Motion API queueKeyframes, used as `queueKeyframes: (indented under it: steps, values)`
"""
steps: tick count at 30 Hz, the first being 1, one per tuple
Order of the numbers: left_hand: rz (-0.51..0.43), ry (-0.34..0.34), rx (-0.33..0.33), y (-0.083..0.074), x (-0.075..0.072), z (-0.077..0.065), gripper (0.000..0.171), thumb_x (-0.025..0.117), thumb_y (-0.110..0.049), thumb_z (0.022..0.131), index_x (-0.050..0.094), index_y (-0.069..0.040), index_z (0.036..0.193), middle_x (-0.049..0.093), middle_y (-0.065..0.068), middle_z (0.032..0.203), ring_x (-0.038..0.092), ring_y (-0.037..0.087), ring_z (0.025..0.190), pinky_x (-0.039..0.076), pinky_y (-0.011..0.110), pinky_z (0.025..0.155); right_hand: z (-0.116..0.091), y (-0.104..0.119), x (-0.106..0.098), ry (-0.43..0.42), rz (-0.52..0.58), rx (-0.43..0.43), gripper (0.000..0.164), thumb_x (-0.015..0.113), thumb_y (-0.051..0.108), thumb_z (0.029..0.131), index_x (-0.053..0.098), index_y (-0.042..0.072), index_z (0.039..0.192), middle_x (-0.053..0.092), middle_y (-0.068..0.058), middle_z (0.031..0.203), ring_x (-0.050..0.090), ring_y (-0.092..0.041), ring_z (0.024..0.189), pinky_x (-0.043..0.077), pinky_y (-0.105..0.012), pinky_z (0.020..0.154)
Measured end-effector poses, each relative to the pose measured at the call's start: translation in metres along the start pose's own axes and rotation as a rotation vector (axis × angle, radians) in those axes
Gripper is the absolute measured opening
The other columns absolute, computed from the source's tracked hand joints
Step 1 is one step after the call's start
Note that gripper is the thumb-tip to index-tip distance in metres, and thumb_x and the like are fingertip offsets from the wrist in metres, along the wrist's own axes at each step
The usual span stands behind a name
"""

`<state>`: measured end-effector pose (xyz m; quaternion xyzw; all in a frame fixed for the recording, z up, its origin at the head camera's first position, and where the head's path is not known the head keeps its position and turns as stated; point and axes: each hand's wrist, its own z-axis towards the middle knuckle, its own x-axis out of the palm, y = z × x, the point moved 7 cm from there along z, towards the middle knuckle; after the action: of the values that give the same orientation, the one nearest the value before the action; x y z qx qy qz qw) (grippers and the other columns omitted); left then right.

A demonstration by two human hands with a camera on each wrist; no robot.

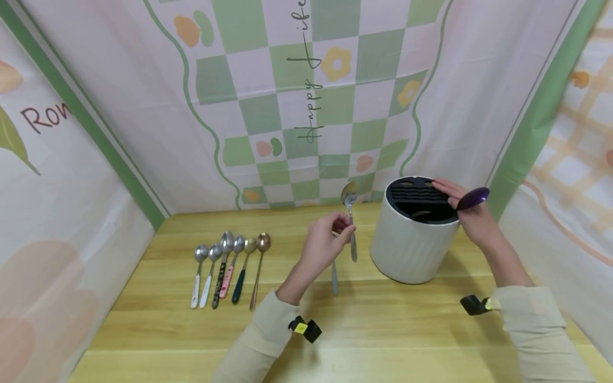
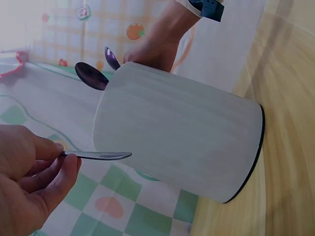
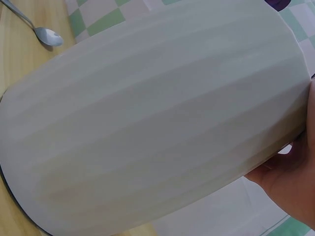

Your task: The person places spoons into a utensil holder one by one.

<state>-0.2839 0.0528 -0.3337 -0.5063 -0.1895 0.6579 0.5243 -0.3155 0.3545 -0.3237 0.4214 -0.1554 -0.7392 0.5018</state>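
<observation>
My left hand [image 1: 328, 236] pinches a silver spoon [image 1: 353, 247] by its handle, bowl up and handle end down, left of a white ribbed utensil holder [image 1: 412, 250]. In the left wrist view the handle end [image 2: 106, 155] shows in front of the holder. Beneath this hand another silver spoon [image 1: 334, 279] lies on the table; its bowl [image 3: 48, 36] shows in the right wrist view. At the holder's far right rim, my right hand [image 1: 474, 221] grips the edge. A purple spoon [image 1: 473, 198] sticks out there, and the left wrist view adds a dark spoon [image 2: 92, 76].
Several spoons with white, black patterned, pink, dark green and copper handles lie in a row on the wooden table [image 1: 158, 319], a copper spoon [image 1: 257, 271] at the right end. The holder's black slotted lid [image 1: 421, 206] faces up. Printed cloth [image 1: 268, 106] hangs behind.
</observation>
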Motion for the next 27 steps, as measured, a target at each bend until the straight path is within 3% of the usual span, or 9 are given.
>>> queueKeyframes:
  steps: [9,22,27]
  values:
    - [0.024,-0.011,0.046,-0.015,0.001,0.008,0.008,0.068,-0.009,0.094,0.067,-0.003,0.099,0.073,0.009,0.089,0.069,0.011,0.077,0.055,0.011,0.064,-0.001,-0.001,0.000,0.003,0.007,0.011,0.037,0.043,-0.002,0.101,0.055,-0.005,0.136,0.050,0.030,0.138,0.038,0.014,0.130,0.024,-0.002,0.107]
    - [0.061,0.014,0.139,-0.033,0.003,0.023,0.008,0.066,-0.012,0.096,0.067,-0.005,0.099,0.074,0.008,0.089,0.070,0.011,0.076,0.053,0.010,0.063,0.000,0.006,-0.001,-0.033,0.021,-0.039,0.036,0.044,-0.007,0.098,0.057,-0.008,0.132,0.054,0.027,0.137,0.043,0.011,0.129,0.028,-0.004,0.108]
    - [0.059,0.027,0.162,-0.042,0.003,0.030,0.007,0.066,-0.012,0.096,0.067,-0.005,0.098,0.074,0.007,0.088,0.069,0.011,0.076,0.052,0.011,0.062,-0.001,0.005,0.000,-0.021,0.035,-0.018,0.038,0.044,-0.005,0.099,0.056,-0.004,0.135,0.053,0.027,0.138,0.042,0.012,0.129,0.026,-0.004,0.108]
